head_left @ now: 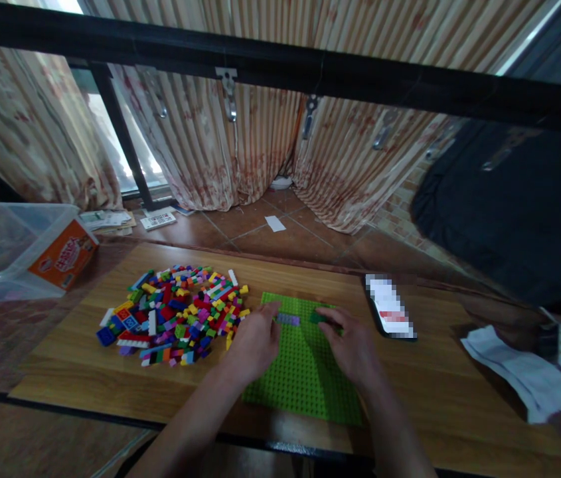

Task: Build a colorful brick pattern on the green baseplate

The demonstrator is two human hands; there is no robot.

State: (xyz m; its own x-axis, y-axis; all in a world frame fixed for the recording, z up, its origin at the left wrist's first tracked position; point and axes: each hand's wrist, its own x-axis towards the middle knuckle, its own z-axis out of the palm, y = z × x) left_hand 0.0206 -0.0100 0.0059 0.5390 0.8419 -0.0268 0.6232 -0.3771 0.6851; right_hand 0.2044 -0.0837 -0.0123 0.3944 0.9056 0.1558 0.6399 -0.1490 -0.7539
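Observation:
A bright green studded baseplate lies on the wooden table between my hands. On its far part sits a lavender and grey toy brick strip. My left hand is curled over the plate's left edge, its fingertips closed beside the lavender strip; whatever they hold is hidden. At the plate's far right, my right hand pinches a dark green brick between thumb and fingers, low over the studs. To the left of my left hand spreads a heap of loose colourful bricks.
A smartphone lies right of the plate, and crumpled white paper farther right. Beyond the table's left end stands a clear plastic bin with an orange label. A black bar crosses above, before striped curtains.

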